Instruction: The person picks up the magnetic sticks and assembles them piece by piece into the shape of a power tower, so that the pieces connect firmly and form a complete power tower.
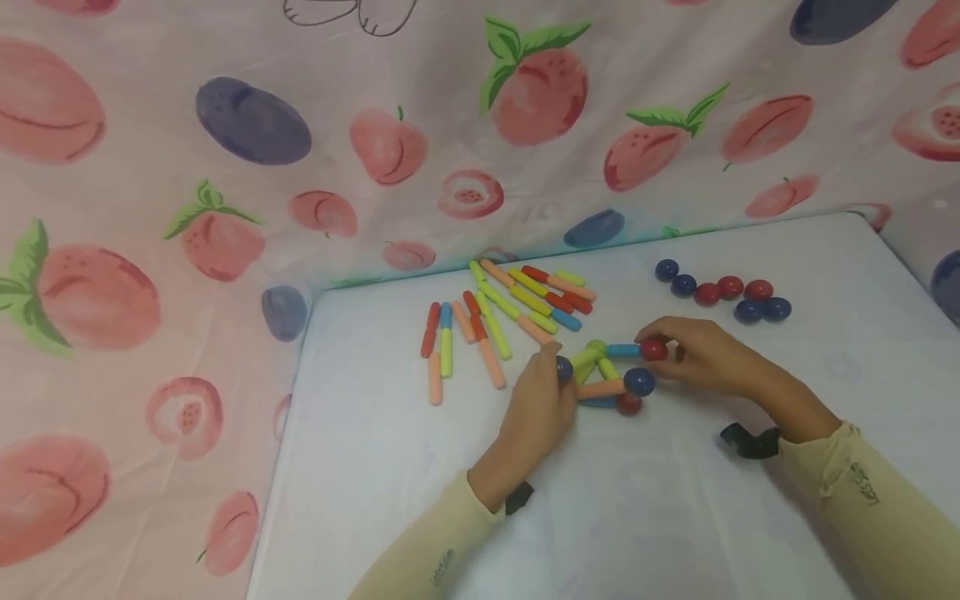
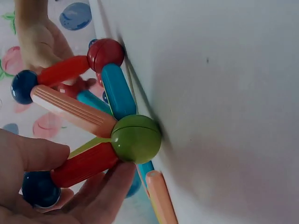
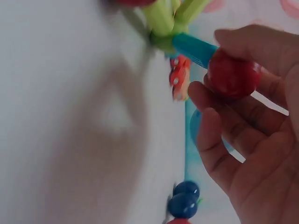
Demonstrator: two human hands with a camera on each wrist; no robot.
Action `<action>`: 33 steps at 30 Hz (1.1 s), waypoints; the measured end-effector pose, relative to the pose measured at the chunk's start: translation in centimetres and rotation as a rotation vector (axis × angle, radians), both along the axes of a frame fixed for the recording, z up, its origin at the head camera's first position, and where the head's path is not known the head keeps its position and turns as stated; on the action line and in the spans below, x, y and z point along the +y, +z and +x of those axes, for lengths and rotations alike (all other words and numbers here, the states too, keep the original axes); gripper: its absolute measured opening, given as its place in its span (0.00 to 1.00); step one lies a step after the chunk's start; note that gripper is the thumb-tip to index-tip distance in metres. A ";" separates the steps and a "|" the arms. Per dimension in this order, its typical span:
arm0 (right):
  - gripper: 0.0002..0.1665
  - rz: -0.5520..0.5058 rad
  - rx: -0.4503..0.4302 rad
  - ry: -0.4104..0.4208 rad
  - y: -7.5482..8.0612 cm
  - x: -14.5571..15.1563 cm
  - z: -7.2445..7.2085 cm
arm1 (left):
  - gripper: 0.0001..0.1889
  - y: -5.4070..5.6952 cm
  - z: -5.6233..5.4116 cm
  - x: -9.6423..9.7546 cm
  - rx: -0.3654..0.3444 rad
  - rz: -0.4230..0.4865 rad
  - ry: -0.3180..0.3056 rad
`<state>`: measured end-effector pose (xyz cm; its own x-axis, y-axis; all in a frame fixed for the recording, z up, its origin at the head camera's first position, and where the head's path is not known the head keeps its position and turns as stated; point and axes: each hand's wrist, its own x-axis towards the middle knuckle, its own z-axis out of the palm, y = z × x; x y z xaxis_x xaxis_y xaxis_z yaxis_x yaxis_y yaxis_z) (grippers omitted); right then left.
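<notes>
My left hand (image 1: pixel 537 408) grips the near side of a small frame of building sticks and balls. In the left wrist view its thumb and fingers pinch a red stick (image 2: pixel 86 165) between a green ball (image 2: pixel 136 139) and a dark blue ball (image 2: pixel 41 189). A peach stick (image 2: pixel 74 112) and a blue stick (image 2: pixel 118 91) also meet that green ball. My right hand (image 1: pixel 701 354) holds a red ball (image 3: pixel 233 74) with thumb and fingers. This ball sits at the end of a blue stick (image 3: pixel 194 49) that reaches the frame's far green ball (image 1: pixel 596 348).
Loose sticks in red, yellow, peach and blue (image 1: pixel 446 340) lie behind and left of the frame. Several loose dark blue and red balls (image 1: pixel 731 287) are grouped at the back right. A fruit-patterned cloth (image 1: pixel 420 67) rises behind the white table (image 1: pixel 360 500).
</notes>
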<state>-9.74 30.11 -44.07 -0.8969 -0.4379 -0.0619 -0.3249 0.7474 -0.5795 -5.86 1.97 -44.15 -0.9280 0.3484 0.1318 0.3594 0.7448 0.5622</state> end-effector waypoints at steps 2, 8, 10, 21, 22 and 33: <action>0.26 -0.028 0.011 0.013 0.5 -0.4 0.4 | 0.26 0.0 -0.5 -0.1 -0.008 0.034 -0.009; 0.27 -0.068 0.059 0.014 0.8 -1.3 0.9 | 0.27 0.1 -1.6 -0.3 -0.095 0.030 -0.085; 0.28 -0.099 0.062 0.000 0.6 -1.4 0.6 | 0.27 0.1 -1.7 -0.2 -0.108 0.003 -0.123; 0.23 -0.287 -0.082 -0.078 -0.9 -2.2 -1.8 | 0.33 0.0 -1.2 0.8 -0.045 -0.140 -0.120; 0.23 -0.284 -0.090 -0.087 -0.9 -2.2 -1.5 | 0.34 0.1 -1.2 0.8 -0.050 -0.144 -0.121; 0.23 -0.217 0.090 -0.135 -0.1 -2.2 2.1 | 0.37 0.4 -3.2 0.9 -0.107 -0.094 -0.163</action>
<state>-7.66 27.95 -44.21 -0.9456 -0.3087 0.1028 -0.2884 0.6491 -0.7039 -9.10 2.88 -43.78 -0.8655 0.5009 -0.0049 0.4212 0.7330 0.5342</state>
